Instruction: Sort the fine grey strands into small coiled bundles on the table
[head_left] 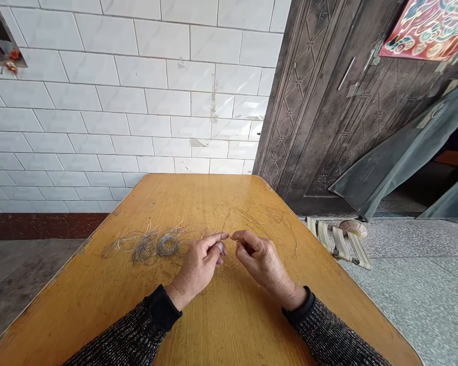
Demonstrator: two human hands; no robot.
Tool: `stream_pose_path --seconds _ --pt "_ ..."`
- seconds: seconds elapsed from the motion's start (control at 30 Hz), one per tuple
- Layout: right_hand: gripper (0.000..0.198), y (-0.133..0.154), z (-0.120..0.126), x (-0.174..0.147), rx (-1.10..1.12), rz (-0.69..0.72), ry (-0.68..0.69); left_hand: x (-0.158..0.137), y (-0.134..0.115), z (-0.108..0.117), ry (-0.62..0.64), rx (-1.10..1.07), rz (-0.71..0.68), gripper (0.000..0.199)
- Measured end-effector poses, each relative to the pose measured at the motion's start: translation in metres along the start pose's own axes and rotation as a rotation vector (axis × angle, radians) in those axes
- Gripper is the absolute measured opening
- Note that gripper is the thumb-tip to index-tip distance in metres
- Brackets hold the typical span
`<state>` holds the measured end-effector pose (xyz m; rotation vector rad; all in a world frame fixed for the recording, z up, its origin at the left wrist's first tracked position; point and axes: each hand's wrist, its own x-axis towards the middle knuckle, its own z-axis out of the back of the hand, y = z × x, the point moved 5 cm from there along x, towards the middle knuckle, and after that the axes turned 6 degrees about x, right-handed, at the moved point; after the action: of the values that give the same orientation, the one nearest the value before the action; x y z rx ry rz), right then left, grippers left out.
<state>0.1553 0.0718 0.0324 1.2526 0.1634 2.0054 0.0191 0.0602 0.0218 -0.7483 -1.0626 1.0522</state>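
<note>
My left hand [199, 263] is closed over the middle of the table, with a thin wire [225, 221] pinched between thumb and forefinger. The wire rises from the fingertips and slants away to the upper right. Close beside it, my right hand [263, 262] has thumb and forefinger pressed together; anything between them is too small to make out. The two hands' fingertips almost meet. Left of my left hand lie a tight coil of grey wire [168, 245] and a looser bundle of wire [142, 249]. Beyond my right hand, loose thin wires [265, 216] spread across the tabletop.
The brown wooden table [229, 325] runs up to a white tiled wall [118, 112]. A dark carved door [313, 96] stands at the back right, next to a grey curtain [400, 157]. On the floor to the right is a low stool with striped straps [341, 243].
</note>
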Motion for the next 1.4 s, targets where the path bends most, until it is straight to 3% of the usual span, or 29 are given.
stream_pose_path --seconds 0.27,0.63,1.13,1.4 --pt "0.030 0.009 -0.001 -0.002 -0.232 0.198 0.071 0.000 0.001 -0.003 0.090 0.149 -0.064 0.031" --pt "0.026 0.012 -0.009 -0.009 -0.369 0.295 0.257 0.000 -0.002 -0.004 0.171 0.312 -0.037 0.024" --pt "0.016 0.027 -0.007 -0.011 -0.481 0.379 0.304 -0.001 -0.003 -0.005 0.229 0.276 0.036 0.020" --pt "0.016 0.028 -0.007 -0.011 -0.468 0.419 0.304 -0.002 -0.004 -0.007 0.269 0.156 0.105 0.025"
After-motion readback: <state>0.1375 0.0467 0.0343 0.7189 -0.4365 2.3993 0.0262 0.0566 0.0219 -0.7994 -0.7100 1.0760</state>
